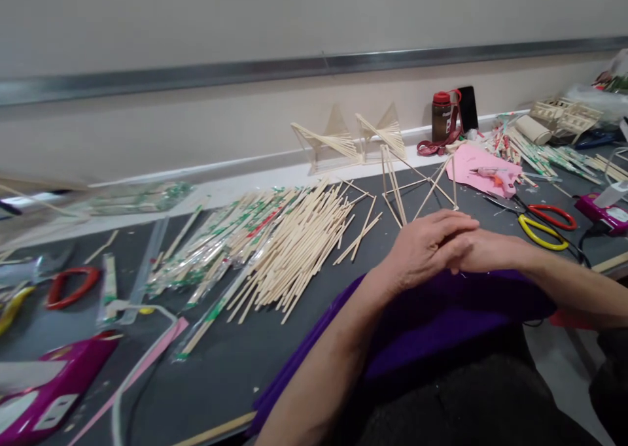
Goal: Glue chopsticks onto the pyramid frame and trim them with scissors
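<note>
My left hand is clasped over my right hand above a purple cloth at the table's near edge. The left fingers wrap over the right hand, whose own fingers are mostly hidden. No tool or stick shows in either hand. Just beyond them stands a frame of thin wooden sticks. Left of the hands lies a pile of loose disposable chopsticks, with a few single sticks beside it. Wrapped chopsticks in clear and green packaging lie farther left.
Two twisted stick models stand against the wall near a red-capped bottle. On the right are a glue gun on pink paper, scissors and a purple power strip. Another purple power strip with a white cable lies front left.
</note>
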`<act>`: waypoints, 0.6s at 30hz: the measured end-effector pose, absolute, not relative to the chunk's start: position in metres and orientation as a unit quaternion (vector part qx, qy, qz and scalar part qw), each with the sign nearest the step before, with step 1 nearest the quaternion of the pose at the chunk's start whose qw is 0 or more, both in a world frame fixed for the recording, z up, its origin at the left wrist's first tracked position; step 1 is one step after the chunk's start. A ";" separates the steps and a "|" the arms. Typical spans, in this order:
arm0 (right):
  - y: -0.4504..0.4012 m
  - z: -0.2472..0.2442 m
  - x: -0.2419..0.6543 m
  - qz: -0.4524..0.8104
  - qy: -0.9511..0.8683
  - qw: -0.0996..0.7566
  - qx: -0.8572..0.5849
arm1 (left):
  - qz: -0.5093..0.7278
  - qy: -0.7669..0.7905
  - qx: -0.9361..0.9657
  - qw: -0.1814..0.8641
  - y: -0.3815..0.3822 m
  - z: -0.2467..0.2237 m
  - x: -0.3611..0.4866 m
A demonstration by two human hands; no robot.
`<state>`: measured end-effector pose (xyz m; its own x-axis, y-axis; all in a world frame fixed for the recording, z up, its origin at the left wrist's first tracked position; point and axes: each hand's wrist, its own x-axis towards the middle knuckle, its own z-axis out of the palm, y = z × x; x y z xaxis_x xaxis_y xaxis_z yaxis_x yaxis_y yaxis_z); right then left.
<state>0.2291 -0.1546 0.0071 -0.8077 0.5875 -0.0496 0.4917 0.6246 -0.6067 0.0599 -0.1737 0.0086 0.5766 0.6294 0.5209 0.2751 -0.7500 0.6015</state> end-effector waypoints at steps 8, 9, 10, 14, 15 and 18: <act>-0.149 0.053 0.276 0.466 -0.791 0.167 -0.360 | 0.255 0.415 0.831 0.267 -0.179 -0.023 0.064; -0.144 0.060 0.287 0.440 -0.773 0.222 -0.399 | 0.241 0.413 0.847 0.231 -0.179 -0.029 0.066; -0.138 0.066 0.297 0.407 -0.755 0.274 -0.436 | 0.230 0.402 0.866 0.191 -0.180 -0.036 0.070; -0.096 0.084 0.325 0.256 -0.727 0.339 -0.540 | 0.277 0.321 0.905 -0.021 -0.180 -0.060 0.082; -0.082 0.087 0.329 0.205 -0.738 0.315 -0.561 | 0.310 0.302 0.898 -0.078 -0.180 -0.063 0.084; -0.031 0.093 0.332 0.034 -0.755 0.197 -0.625 | 0.391 0.270 0.861 -0.183 -0.183 -0.067 0.087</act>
<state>0.3323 -0.0309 0.0929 -0.1413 0.9566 0.2548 0.9300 0.2165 -0.2971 0.0871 -0.1827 -0.0668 0.5485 0.3206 0.7723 0.6073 -0.7876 -0.1043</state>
